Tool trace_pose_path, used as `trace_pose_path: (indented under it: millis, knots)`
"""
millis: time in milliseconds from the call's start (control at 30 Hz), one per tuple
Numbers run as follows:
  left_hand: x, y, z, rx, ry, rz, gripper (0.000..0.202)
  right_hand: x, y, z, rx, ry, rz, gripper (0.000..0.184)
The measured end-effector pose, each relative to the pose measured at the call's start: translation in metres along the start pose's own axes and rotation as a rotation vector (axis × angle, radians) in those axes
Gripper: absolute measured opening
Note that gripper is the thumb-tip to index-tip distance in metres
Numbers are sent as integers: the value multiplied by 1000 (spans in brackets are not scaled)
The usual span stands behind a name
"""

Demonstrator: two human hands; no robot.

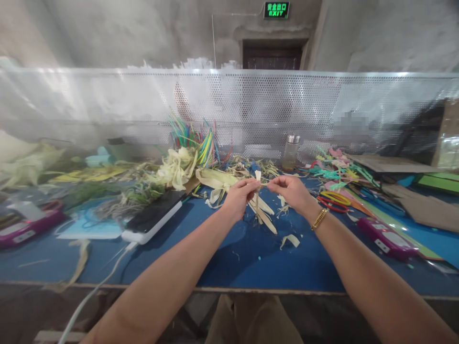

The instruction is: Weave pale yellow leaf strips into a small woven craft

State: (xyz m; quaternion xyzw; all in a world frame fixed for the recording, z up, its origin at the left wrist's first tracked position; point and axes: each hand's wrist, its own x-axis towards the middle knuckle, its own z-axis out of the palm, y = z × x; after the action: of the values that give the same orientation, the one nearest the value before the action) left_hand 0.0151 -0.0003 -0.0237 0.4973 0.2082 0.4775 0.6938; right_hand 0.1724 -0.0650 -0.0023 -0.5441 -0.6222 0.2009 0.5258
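Note:
My left hand [241,195] pinches a bundle of pale corn husk strips [264,216] over the middle of the table. A short piece sticks up above the fingers and longer strips hang below them. Just to the right, my right hand [289,191] is closed in a pinch, a gold bracelet [319,219] on its wrist. Its fingertips grip what looks like a thin strand running toward the bundle; the strand is too small to make out well. Larger corn husks [217,181] lie behind my left hand. A curled husk scrap [290,241] rests on the blue tabletop [229,258].
On the left are a tablet [154,210] with a white cable, dried stems [122,205] and a purple power strip [30,229]. Coloured stems [193,138] and a glass bottle [290,153] stand behind. Scissors [333,200] and another purple power strip [387,239] lie right. A perforated metal screen [258,105] closes the back.

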Motion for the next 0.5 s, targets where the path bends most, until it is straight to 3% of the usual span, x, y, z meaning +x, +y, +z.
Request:
trace_pose_path:
  millis: [333, 500]
  knots:
    - [1, -4, 2, 34, 53, 32, 27, -1, -1, 6, 100, 20, 0, 22]
    - [-3, -2, 2, 184, -11, 61, 20, -6, -6, 15, 200, -37, -9, 27]
